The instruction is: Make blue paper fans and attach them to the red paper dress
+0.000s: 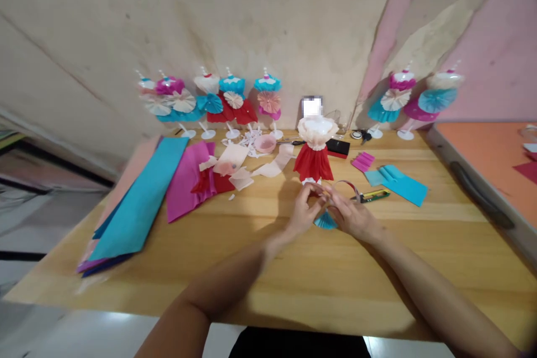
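In the head view, my left hand (305, 211) and my right hand (354, 220) meet over the middle of the table, fingertips pinched together. Below the fingers a blue pleated paper fan (326, 221) spreads out, its gathered end hidden by them. Both hands seem to grip that end; a tiny orange detail between the fingertips is too small to name. Just beyond stands a small dress form (314, 148) with a cream ruffled top and a red pleated skirt. A thin curved strip (351, 183) rises beside my right hand, near a green and yellow box cutter (375, 196).
Several dressed paper forms (232, 100) line the wall, with two more (396, 100) at right. Crepe paper sheets (138, 201) and magenta paper (188, 184) lie left, near cream scraps (272, 166). Blue paper (405, 183) lies right. A black box (338, 148) and phone (312, 106) are behind.
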The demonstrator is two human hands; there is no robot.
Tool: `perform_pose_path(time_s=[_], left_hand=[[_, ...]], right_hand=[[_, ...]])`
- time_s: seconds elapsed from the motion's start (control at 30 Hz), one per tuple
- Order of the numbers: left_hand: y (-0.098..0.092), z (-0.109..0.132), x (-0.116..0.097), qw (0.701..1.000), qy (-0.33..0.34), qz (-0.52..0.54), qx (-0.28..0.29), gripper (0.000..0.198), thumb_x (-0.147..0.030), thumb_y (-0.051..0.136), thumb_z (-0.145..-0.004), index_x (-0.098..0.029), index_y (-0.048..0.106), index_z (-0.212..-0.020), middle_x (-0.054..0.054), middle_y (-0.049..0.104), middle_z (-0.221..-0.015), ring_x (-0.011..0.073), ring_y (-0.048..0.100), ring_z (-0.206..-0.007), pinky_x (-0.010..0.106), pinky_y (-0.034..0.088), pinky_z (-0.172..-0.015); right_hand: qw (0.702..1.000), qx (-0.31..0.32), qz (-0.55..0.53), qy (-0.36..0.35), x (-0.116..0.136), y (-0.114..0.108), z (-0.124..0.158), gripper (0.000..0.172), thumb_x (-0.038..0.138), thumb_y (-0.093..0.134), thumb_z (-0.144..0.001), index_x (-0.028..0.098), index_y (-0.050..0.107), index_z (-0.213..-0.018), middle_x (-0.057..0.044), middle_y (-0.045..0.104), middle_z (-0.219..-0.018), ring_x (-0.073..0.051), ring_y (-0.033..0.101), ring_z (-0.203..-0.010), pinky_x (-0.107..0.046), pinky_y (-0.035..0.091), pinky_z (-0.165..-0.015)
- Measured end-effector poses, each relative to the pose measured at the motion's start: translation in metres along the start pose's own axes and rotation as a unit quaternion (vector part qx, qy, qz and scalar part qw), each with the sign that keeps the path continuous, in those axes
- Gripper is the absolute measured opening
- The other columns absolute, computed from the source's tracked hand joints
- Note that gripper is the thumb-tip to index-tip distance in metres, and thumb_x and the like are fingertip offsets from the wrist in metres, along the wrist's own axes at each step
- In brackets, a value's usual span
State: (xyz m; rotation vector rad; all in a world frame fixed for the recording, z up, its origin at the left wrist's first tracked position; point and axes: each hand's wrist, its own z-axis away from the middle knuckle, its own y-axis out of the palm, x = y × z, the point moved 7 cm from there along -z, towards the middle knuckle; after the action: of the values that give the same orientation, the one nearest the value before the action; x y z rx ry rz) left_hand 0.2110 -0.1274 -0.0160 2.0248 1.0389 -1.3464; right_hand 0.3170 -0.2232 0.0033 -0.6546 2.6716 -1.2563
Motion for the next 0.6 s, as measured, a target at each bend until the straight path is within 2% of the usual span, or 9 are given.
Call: perform_pose_path(time_s=[0.1,0.2,0.27,0.33,0.4,0.43,0.53,0.6], left_hand=[[0.002,0.003,0.001,1.000,-0.003,-0.002,-0.007,0.019,-0.036,0.057,-0.093,-0.018,0.054,-0.100,0.007,0.058,-0.102,0.0177,0.058,-0.098,0.032,0.048,-0.091],[0.004,0.007,0.001,1.000,0.004,-0.009,-0.030,0.022,-0.036,0.057,-0.093,-0.019,0.052,-0.106,0.008,0.057,-0.111,0.0179,0.058,-0.102,0.034,0.049,-0.092],[0.005,0.010,0.001,0.999,0.001,-0.011,-0.050,0.036,-0.035,0.058,-0.092,-0.022,0.045,-0.123,0.010,0.055,-0.120,0.0172,0.059,-0.102,0.034,0.050,-0.091],[0.005,0.012,0.001,0.998,-0.007,-0.017,-0.059,0.050,-0.035,0.057,-0.093,-0.024,0.035,-0.136,0.012,0.051,-0.128,0.0161,0.060,-0.101,0.034,0.051,-0.091],[0.008,0.013,0.001,0.998,-0.012,-0.028,-0.046,0.051,-0.034,0.056,-0.094,-0.025,0.034,-0.139,0.011,0.051,-0.128,0.0149,0.060,-0.097,0.034,0.051,-0.091],[0.009,0.013,0.001,0.999,-0.009,-0.033,-0.035,0.049,-0.033,0.055,-0.094,-0.025,0.035,-0.138,0.010,0.052,-0.126,0.0144,0.060,-0.095,0.035,0.051,-0.092],[0.013,0.014,-0.002,0.998,0.021,-0.050,-0.012,0.046,-0.031,0.055,-0.094,-0.027,0.038,-0.136,0.008,0.054,-0.120,0.0144,0.060,-0.092,0.038,0.050,-0.094],[0.013,0.015,-0.004,0.998,0.039,-0.055,-0.014,0.045,-0.029,0.056,-0.093,-0.028,0.039,-0.135,0.007,0.054,-0.119,0.0146,0.059,-0.092,0.040,0.049,-0.096]], right_hand=[[0.999,0.008,0.046,-0.018,0.003,0.001,0.001,0.082,0.013,0.051,-0.095,0.023,-0.001,-0.158,-0.012,0.042,-0.153,-0.021,0.052,-0.133,-0.036,0.057,-0.096],[0.998,0.000,0.070,-0.006,0.006,0.000,0.003,0.085,0.010,0.051,-0.094,0.019,-0.005,-0.157,-0.014,0.041,-0.153,-0.021,0.048,-0.136,-0.036,0.055,-0.099],[0.997,0.017,0.070,-0.004,0.004,-0.001,0.004,0.082,0.010,0.049,-0.094,0.021,-0.003,-0.157,-0.013,0.039,-0.154,-0.022,0.047,-0.137,-0.038,0.053,-0.101],[0.996,0.060,0.066,0.022,-0.011,-0.002,0.003,0.076,0.012,0.046,-0.095,0.026,0.004,-0.157,-0.010,0.038,-0.155,-0.023,0.048,-0.135,-0.042,0.052,-0.103],[0.989,0.089,0.078,0.093,-0.046,-0.011,-0.002,0.068,0.015,0.044,-0.096,0.030,0.016,-0.156,-0.008,0.041,-0.154,-0.024,0.052,-0.132,-0.046,0.052,-0.103],[0.981,0.077,0.096,0.147,-0.071,-0.022,-0.004,0.065,0.016,0.044,-0.096,0.029,0.021,-0.155,-0.008,0.044,-0.152,-0.026,0.054,-0.130,-0.048,0.052,-0.102],[0.949,0.043,0.158,0.269,-0.149,-0.056,-0.011,0.059,0.022,0.042,-0.098,0.020,0.026,-0.154,-0.014,0.045,-0.151,-0.031,0.050,-0.132,-0.049,0.050,-0.100],[0.924,0.074,0.197,0.320,-0.195,-0.071,-0.011,0.056,0.024,0.040,-0.099,0.013,0.028,-0.153,-0.020,0.046,-0.148,-0.032,0.053,-0.128,-0.046,0.049,-0.097]])
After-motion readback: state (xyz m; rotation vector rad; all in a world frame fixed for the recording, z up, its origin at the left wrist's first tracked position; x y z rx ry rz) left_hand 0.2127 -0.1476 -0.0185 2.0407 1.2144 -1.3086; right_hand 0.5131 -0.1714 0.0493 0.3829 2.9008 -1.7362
